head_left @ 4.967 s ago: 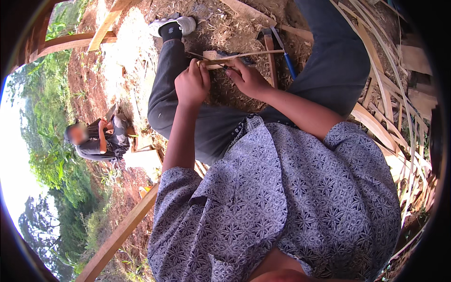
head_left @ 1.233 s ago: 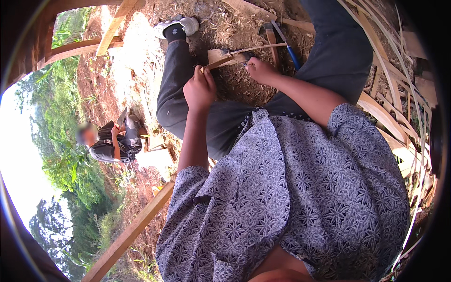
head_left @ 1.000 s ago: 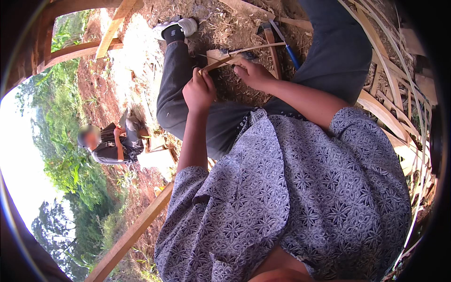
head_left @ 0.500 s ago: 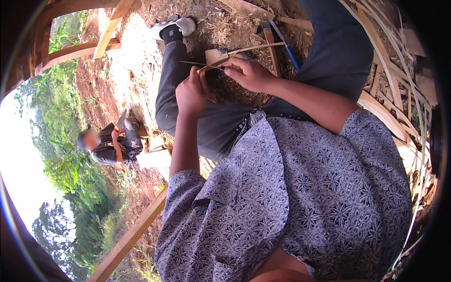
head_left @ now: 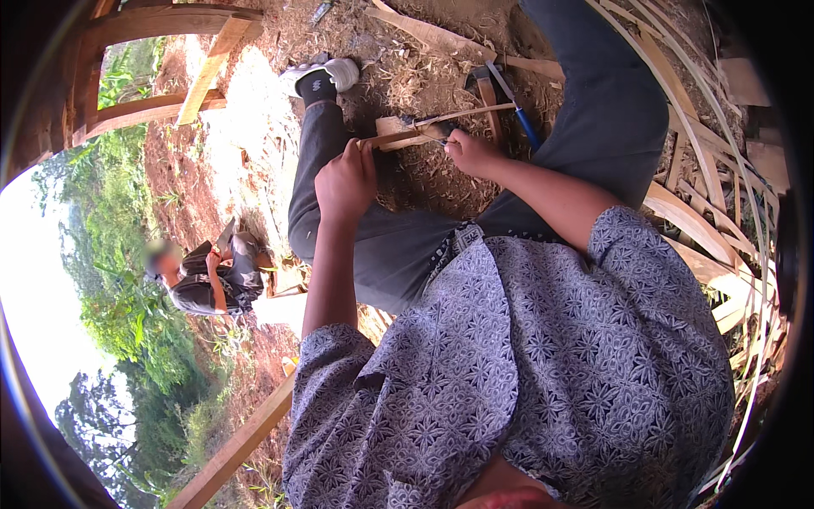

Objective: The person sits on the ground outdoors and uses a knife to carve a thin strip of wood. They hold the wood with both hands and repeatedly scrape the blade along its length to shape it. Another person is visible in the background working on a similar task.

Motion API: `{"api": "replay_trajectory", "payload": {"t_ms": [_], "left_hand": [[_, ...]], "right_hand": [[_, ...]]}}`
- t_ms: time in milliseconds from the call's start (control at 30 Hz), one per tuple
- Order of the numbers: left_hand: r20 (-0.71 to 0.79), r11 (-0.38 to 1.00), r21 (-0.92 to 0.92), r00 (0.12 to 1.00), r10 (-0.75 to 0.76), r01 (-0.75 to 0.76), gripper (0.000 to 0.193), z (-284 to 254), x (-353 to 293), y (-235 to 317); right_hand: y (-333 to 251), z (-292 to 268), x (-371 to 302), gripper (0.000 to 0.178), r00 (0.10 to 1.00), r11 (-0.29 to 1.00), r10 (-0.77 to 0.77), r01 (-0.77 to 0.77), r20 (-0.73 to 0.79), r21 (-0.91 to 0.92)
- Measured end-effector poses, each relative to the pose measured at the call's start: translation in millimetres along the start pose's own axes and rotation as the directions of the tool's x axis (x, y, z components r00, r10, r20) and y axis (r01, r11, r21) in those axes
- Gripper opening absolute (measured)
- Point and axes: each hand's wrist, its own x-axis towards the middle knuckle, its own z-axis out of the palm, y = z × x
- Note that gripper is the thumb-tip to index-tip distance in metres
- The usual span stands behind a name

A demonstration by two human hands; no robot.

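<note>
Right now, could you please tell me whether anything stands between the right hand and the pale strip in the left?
Only the thin tool that the right hand holds, jutting toward the pale strip; whether they touch is unclear. Nothing else visible intervenes.

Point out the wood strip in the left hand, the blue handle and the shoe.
Wood strip (head_left: 397,142), head view: stretch just beyond the left hand (head_left: 346,181).
Blue handle (head_left: 528,129), head view: middle of its length.
Shoe (head_left: 343,75), head view: its white right-hand end.

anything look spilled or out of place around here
Nothing looks clearly damaged. Loose wood shavings litter the ground right of the white shoe, and a blue-handled tool lies close by the right leg, its metal end uncovered, which looks untidy.
</note>
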Motion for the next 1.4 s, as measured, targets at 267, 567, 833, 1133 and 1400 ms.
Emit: {"api": "replay_trajectory", "payload": {"t_ms": [267, 567, 833, 1133, 1400], "left_hand": [[-0.014, 0.993, -0.059, 0.995, -0.103, 0.102, 0.027, -4, -12, -1], [0.063, 0.972, -0.115, 0.978, -0.198, 0.204, 0.040, -11, -19, -5], [0.025, 0.984, -0.091, 0.988, -0.152, 0.153, 0.032, -4, -17, -13], [-0.032, 0.982, -0.092, 0.985, -0.170, 0.166, 0.032, 7, -17, -15], [-0.140, 0.951, -0.120, 0.944, -0.300, 0.285, 0.030, 16, -17, -13]], "right_hand": [[-15, -3, -14, 0.031, 0.999, 0.998, -0.011, 0.009, 0.040, 0.061], [-41, -11, -35, 0.037, 0.976, 0.974, -0.215, 0.211, 0.039, 0.087], [-69, -10, -50, 0.033, 0.918, 0.869, -0.383, 0.394, -0.098, 0.300], [-75, -17, -64, 0.045, 0.919, 0.913, -0.375, 0.388, -0.118, 0.122], [-73, -10, -46, 0.047, 0.971, 0.970, -0.237, 0.237, -0.017, 0.049]]}}
